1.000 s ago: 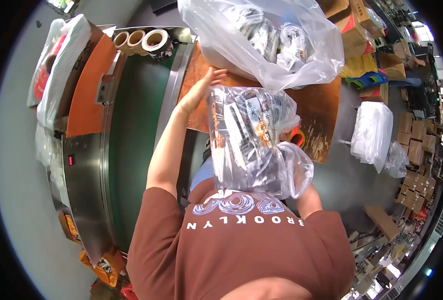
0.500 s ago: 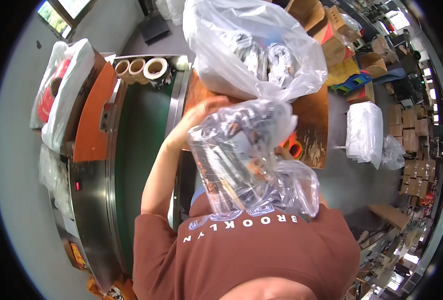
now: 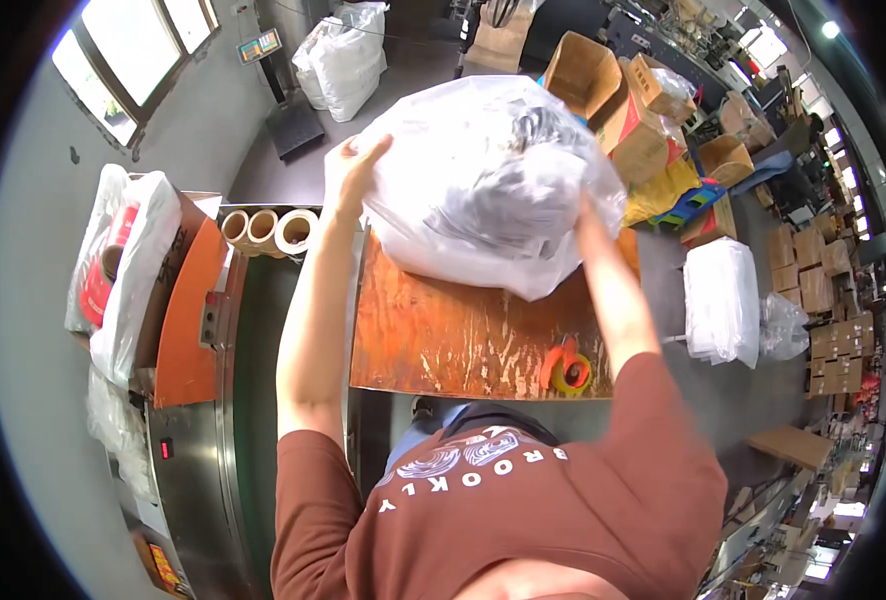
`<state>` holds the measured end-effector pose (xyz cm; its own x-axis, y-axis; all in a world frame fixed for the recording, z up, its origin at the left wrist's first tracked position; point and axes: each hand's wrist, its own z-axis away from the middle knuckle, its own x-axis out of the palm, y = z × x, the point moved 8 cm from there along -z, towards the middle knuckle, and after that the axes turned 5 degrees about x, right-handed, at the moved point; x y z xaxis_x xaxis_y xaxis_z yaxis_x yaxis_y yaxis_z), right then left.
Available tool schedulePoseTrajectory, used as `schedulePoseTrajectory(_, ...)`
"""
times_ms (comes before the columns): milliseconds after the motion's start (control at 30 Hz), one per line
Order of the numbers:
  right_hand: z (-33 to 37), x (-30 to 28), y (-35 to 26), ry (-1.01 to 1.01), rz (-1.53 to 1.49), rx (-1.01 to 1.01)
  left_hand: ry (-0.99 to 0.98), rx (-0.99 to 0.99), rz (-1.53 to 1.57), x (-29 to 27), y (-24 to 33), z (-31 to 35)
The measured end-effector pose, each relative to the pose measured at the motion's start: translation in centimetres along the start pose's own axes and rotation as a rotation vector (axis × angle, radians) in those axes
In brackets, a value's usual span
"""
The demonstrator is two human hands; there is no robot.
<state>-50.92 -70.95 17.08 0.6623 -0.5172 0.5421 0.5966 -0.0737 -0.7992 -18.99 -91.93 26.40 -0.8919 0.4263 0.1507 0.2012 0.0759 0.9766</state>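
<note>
A large translucent plastic bag (image 3: 433,240) bulges over the far part of the worn orange-brown wooden table (image 3: 443,345). Through its film shows a bundle of dark, plastic-wrapped items (image 3: 513,195), too hazy to make out. At the bag's left edge, my left hand (image 3: 353,170) grips the film, its thumb showing on the near side. My right hand (image 3: 585,205) reaches to the bag's right side, by the dark bundle; its fingers are blurred and covered by plastic. On the table's near right corner, a roll of tape (image 3: 570,374) lies beside a bright orange-red piece (image 3: 555,362).
Left of the table runs a green conveyor (image 3: 268,390) with metal sides, with cardboard-cored rolls (image 3: 296,232) at its far end. An orange panel (image 3: 191,320) stands beside it. Cardboard boxes (image 3: 633,140) crowd the far right. White packaging (image 3: 723,300) sits right of the table.
The dark wrapped bundle, held near my chest before, is now away from me in the large bag. Both arms have stretched forward. The view has tilted up, uncovering the tabletop.
</note>
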Motion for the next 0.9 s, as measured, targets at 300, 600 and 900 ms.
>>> schedulePoseTrajectory(300,1.7,-4.6,-7.3,0.815,1.382,-0.217,-0.025,0.435,-1.403,4.9,8.6,1.0)
schedulePoseTrajectory(600,-2.2,-10.9,-3.8,0.433,1.546,0.211,0.141,0.317,-0.709,6.9,8.7,-12.1)
schedulePoseTrajectory(900,0.3,-11.5,-1.8,0.467,1.775,0.246,-0.008,0.706,-0.645,6.0,9.8,-7.3)
